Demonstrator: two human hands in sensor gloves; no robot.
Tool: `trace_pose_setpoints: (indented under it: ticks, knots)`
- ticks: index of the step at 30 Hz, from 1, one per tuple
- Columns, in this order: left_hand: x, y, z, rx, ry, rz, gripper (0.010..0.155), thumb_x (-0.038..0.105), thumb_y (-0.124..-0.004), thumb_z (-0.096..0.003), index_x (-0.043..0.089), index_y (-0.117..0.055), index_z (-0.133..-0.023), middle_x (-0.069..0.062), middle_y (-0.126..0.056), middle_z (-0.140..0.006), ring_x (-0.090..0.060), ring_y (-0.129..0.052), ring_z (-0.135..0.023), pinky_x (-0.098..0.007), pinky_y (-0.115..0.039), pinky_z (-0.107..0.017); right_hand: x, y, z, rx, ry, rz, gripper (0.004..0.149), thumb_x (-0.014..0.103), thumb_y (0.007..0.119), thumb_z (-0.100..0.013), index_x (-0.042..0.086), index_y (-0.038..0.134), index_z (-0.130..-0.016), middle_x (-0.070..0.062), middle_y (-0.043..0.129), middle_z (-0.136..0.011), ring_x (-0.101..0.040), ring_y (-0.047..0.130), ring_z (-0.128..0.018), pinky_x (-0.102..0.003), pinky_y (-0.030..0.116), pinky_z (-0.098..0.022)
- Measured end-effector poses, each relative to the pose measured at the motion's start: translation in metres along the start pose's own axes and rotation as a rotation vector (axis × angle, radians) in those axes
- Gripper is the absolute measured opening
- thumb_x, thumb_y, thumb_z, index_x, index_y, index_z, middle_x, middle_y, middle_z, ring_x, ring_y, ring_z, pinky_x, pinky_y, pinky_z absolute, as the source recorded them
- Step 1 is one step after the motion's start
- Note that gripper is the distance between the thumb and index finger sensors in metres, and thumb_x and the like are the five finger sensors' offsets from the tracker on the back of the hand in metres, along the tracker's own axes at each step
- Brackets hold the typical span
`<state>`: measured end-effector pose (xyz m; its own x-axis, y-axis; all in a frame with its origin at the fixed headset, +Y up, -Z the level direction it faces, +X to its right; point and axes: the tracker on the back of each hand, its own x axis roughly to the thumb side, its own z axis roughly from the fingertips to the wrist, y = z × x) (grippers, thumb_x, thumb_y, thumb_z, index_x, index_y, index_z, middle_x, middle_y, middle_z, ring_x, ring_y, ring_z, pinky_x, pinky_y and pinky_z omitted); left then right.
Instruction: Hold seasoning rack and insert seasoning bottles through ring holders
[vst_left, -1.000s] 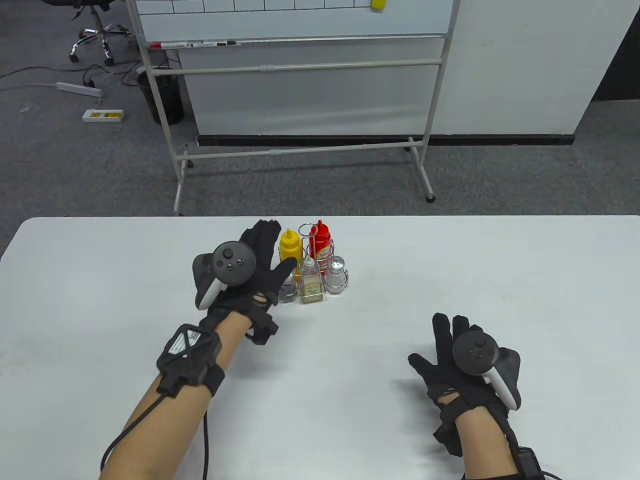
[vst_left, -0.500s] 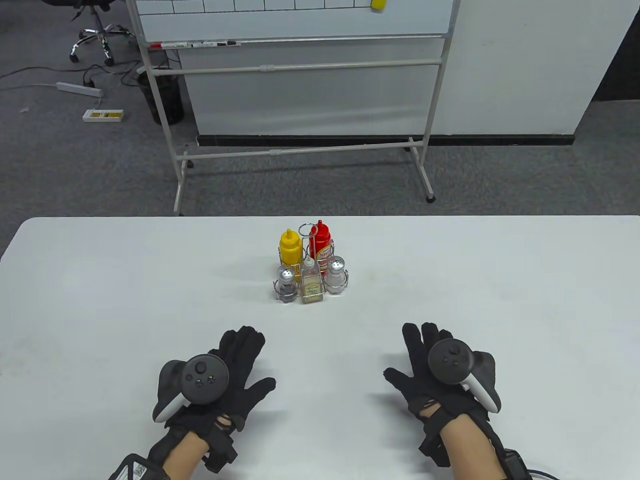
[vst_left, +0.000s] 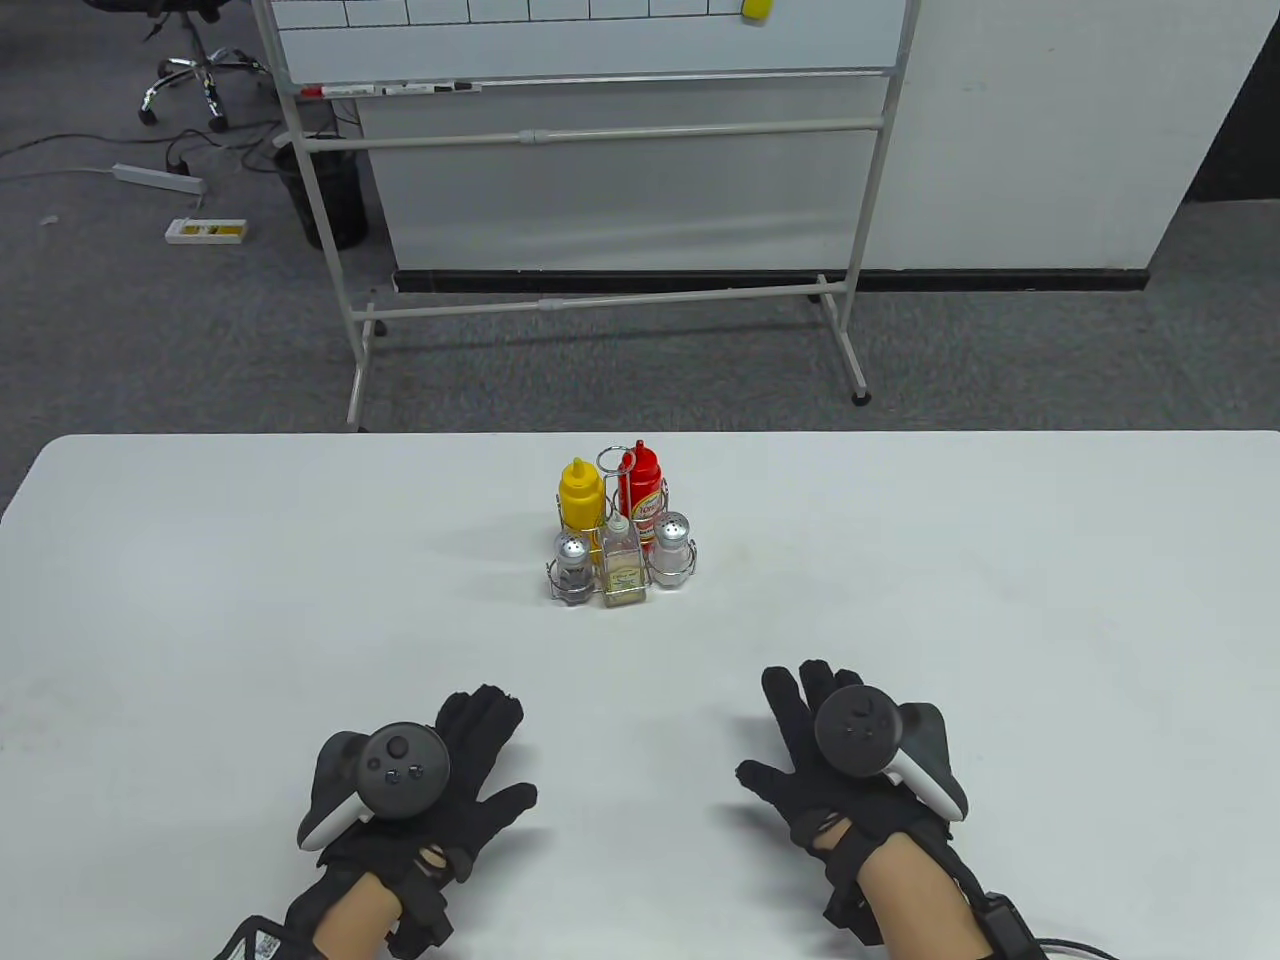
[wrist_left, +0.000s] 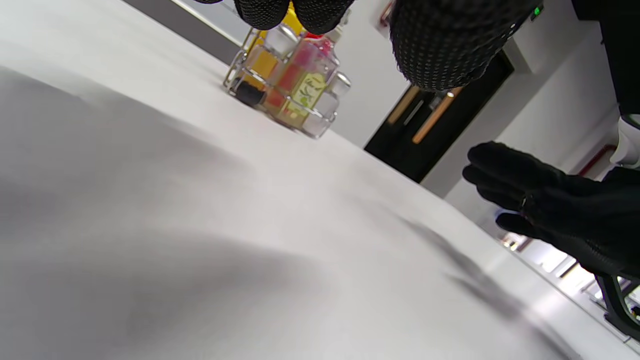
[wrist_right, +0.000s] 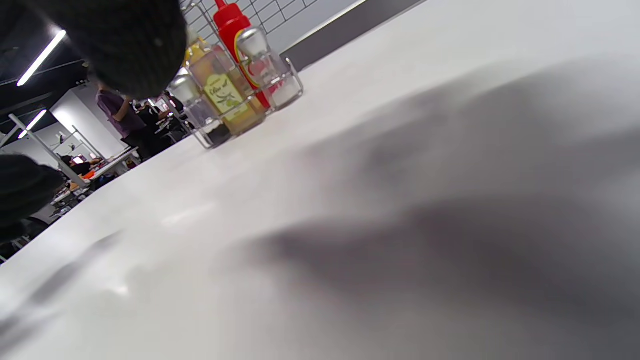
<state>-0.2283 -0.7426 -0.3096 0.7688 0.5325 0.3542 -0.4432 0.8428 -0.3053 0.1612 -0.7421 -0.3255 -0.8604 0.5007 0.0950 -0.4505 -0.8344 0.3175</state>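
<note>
A wire seasoning rack (vst_left: 612, 462) stands mid-table, full. In its rings sit a yellow squeeze bottle (vst_left: 581, 494), a red squeeze bottle (vst_left: 642, 486), a pepper shaker (vst_left: 572, 568), an oil bottle (vst_left: 623, 565) and a salt shaker (vst_left: 672, 550). The rack also shows in the left wrist view (wrist_left: 285, 85) and the right wrist view (wrist_right: 235, 85). My left hand (vst_left: 480, 760) lies flat and open near the front edge, holding nothing. My right hand (vst_left: 800, 740) lies open at the front right, holding nothing. Both hands are well apart from the rack.
The white table (vst_left: 1000, 560) carries only the rack. Behind its far edge a whiteboard on a stand (vst_left: 600, 150) rises from grey carpet. An office chair (vst_left: 190, 70) and power strips (vst_left: 160, 180) are at the far left.
My left hand let go of the rack and drew back to the front edge, then settled slightly nearer. My right hand drifted left and slightly back. The rack has not moved.
</note>
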Motion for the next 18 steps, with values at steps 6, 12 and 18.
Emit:
trace_pose_setpoints:
  ticks: [6,12,18]
  knots:
    - [0.0006,-0.0013,-0.0007,-0.007,-0.004,0.016,0.086,0.053,-0.074,-0.0537,0.009,-0.036,-0.116,-0.026,-0.032,-0.123,-0.06,-0.032,-0.107,-0.071,-0.033,-0.072,0.0031,0.0023,-0.0003,0.021,-0.006,0.015,0.093,0.061,0.074,-0.049,0.034,0.012,-0.112,-0.011,0.003,-0.118,-0.042,-0.002,-0.105,-0.069,0.019,-0.071]
    - [0.0004,0.0001,-0.0006,-0.001,-0.013,0.017,0.085,0.053,-0.074,-0.0536,0.009,-0.036,-0.116,-0.026,-0.034,-0.123,-0.061,-0.034,-0.107,-0.072,-0.033,-0.071,0.0037,0.003,-0.0001,0.031,-0.006,0.013,0.092,0.061,0.074,-0.049,0.034,0.013,-0.112,-0.012,0.004,-0.118,-0.042,-0.001,-0.105,-0.069,0.02,-0.071]
    - [0.0034,0.0057,0.0017,0.07,-0.059,-0.003,0.084,0.053,-0.074,-0.0531,0.009,-0.039,-0.116,-0.025,-0.037,-0.123,-0.061,-0.038,-0.107,-0.072,-0.035,-0.071,0.0048,0.0035,0.0002,0.044,-0.005,0.02,0.092,0.061,0.074,-0.049,0.034,0.013,-0.112,-0.013,0.004,-0.118,-0.042,-0.001,-0.105,-0.069,0.02,-0.071]
